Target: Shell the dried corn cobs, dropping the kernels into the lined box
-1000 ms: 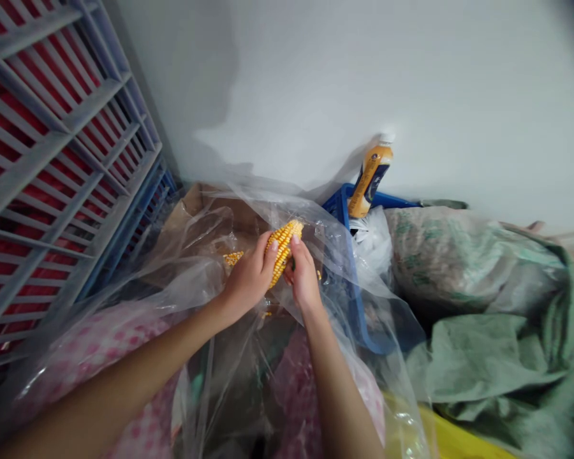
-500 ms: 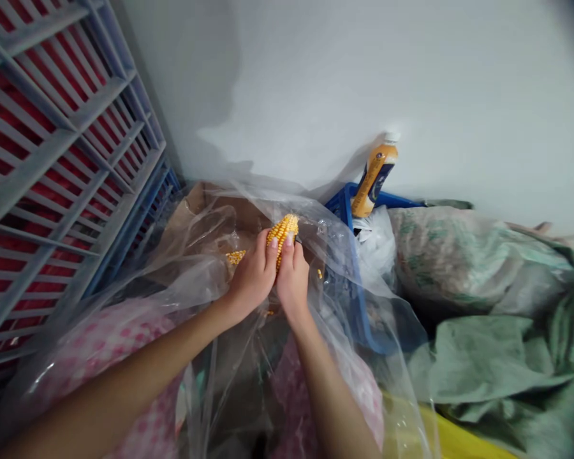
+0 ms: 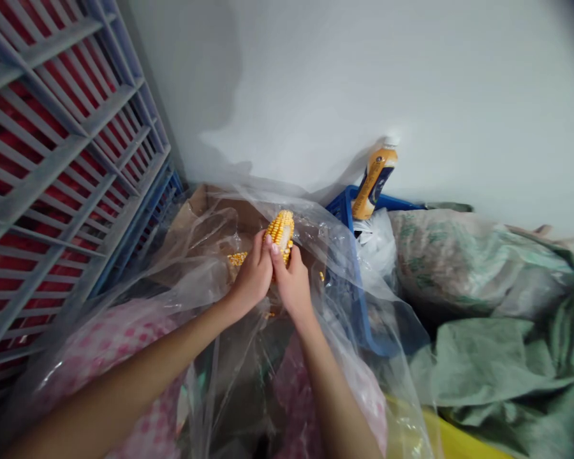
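Note:
A yellow corn cob is held tip-up between my two hands, over a cardboard box draped with clear plastic sheeting. A pale strip without kernels shows along the side of the cob that faces me. My left hand is closed around its lower left side. My right hand grips it from the right, the thumb pressed on the cob near the bare strip. Loose kernels lie in the box left of my hands, and a few more lie to the right.
At the left stand stacked plastic crates with red contents. To the right, a blue basket holds white plastic bags and an orange bottle leaning on the wall. Beyond it are a stuffed sack and green cloth.
The cob has turned in my hands, so its bare strip now faces me. My right thumb has moved down and left along it. The view has shifted slightly.

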Demonstrator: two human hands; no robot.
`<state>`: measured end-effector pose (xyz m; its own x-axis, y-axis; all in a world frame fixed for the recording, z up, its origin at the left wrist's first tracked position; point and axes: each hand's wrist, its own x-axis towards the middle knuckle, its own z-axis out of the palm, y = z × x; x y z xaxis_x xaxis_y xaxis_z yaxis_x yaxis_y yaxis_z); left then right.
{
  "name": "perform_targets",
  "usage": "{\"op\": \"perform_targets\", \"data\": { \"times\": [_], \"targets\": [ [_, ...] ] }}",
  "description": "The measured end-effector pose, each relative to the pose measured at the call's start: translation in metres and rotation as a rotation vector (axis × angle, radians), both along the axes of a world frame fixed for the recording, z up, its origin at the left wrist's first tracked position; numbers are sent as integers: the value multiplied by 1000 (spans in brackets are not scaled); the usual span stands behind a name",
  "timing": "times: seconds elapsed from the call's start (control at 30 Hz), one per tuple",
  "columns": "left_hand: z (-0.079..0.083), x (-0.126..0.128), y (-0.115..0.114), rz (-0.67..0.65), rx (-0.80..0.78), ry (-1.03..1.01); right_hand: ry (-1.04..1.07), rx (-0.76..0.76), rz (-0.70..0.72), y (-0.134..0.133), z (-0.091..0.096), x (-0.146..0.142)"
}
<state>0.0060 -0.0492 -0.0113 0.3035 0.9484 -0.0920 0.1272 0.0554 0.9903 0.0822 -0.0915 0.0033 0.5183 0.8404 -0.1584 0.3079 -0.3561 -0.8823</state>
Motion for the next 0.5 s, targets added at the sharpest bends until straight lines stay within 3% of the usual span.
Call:
{"op": "perform_targets", "data": {
  "times": [0.37,0.5],
  "targets": [
    [-2,0,-5,11,55,165,-108,-54,-51,-3,-11,-15],
    [-9,1,-5,9,37,133,-107,-94,-75,-4,-12,-17]
  ]
}}
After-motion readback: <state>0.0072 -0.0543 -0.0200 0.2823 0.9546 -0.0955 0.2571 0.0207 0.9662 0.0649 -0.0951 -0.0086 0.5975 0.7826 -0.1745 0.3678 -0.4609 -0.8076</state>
